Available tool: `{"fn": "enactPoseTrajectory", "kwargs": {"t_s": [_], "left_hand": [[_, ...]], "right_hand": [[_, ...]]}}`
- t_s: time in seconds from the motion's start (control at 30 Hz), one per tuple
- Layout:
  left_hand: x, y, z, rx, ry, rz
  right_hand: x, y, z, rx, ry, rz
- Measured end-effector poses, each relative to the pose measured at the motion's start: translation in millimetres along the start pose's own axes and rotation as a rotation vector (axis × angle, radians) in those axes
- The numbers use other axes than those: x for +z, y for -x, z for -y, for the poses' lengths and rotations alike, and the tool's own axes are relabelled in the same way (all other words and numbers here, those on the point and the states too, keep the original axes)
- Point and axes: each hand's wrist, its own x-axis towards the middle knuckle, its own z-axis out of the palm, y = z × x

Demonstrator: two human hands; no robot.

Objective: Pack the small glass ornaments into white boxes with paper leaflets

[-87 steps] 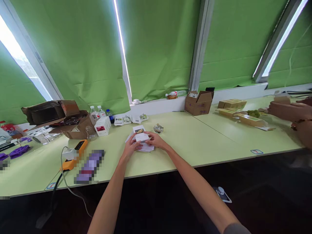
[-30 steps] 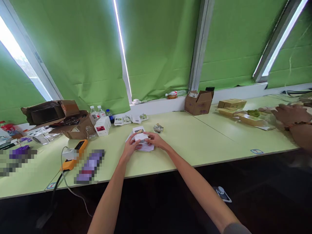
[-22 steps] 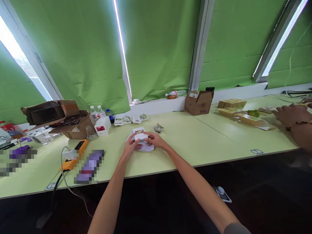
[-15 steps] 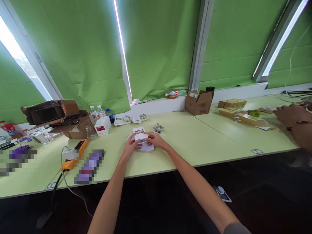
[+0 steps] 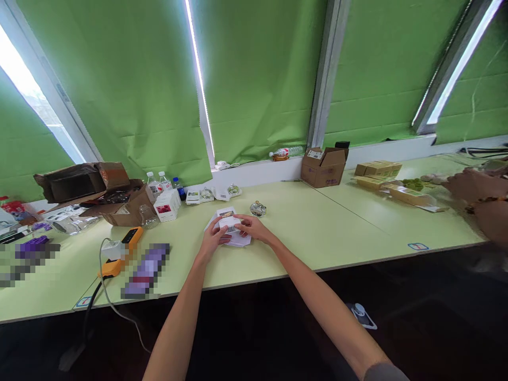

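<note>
Between both hands is a small white box (image 5: 228, 221) with a picture on top and a barcode on its near face. My left hand (image 5: 212, 241) grips its left side, and my right hand (image 5: 254, 228) grips its right side, fingers closed on it. Beneath the box lie white paper sheets (image 5: 241, 241) on the table. A round clear ornament (image 5: 257, 209), silvery and gold in look, sits just beyond my right hand. Farther back, more round clear ornaments (image 5: 206, 193) rest by small white boxes (image 5: 193, 197).
To the left are an orange power strip (image 5: 129, 243), a blurred phone-like object (image 5: 146, 271), a white carton (image 5: 167, 205), bottles (image 5: 179, 188) and an open cardboard box (image 5: 119, 206). Another cardboard box (image 5: 323, 172) stands at the back. At far right, another person's hands (image 5: 472, 188) work near yellow boxes (image 5: 408, 194).
My hands and the white box stay practically where they were. At far right, the other person's hand has shifted slightly and is blurred.
</note>
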Motion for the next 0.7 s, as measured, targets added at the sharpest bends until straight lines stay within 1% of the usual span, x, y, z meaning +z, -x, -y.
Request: {"fn": "enactPoseTrajectory", "kwargs": {"t_s": [0.3,0.53,0.7], "left_hand": [[-0.4,-0.6,-2.1,-0.027,0.015,-0.003],[-1.3,-0.6,-0.8,-0.019,0.022,-0.005],[-2.7,-1.2,0.5,-0.012,0.04,0.016]], "right_hand": [[0.6,0.7,2.1,0.009,-0.01,-0.002],[0.7,0.2,1.2,0.008,-0.002,0.0],[1.8,2.0,4.8,0.011,-0.002,-0.002]]}}
